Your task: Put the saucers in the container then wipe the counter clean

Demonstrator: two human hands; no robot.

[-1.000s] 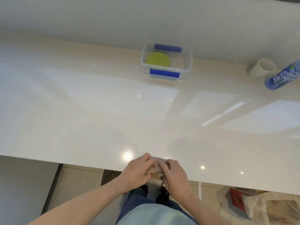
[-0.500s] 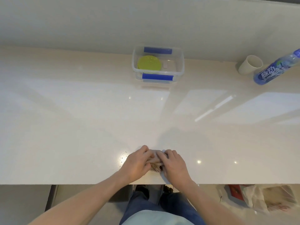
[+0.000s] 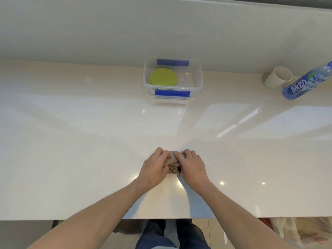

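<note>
Saucers (image 3: 162, 76) sit in the container (image 3: 199, 81); wiping is in hand. Your left hand (image 3: 156, 168) and right hand (image 3: 192, 167), nearer you than it, clamp the cloth (image 3: 173, 163); next, sweep outward.

A white cup (image 3: 276, 77) lies tipped beside a blue drink bottle (image 3: 307, 81) at the counter's far right.

The worktop (image 3: 71, 141) is bare over its whole left half and across the wide middle band, so a hand can pass there freely. At the far edge near the wall stands the clear container (image 3: 197, 81), open on top. Far right, a white cup (image 3: 276, 78) lies on its side just beside a blue bottle (image 3: 305, 81). Both hands, left hand (image 3: 155, 168) and right hand (image 3: 193, 168), occupy the near centre
</note>
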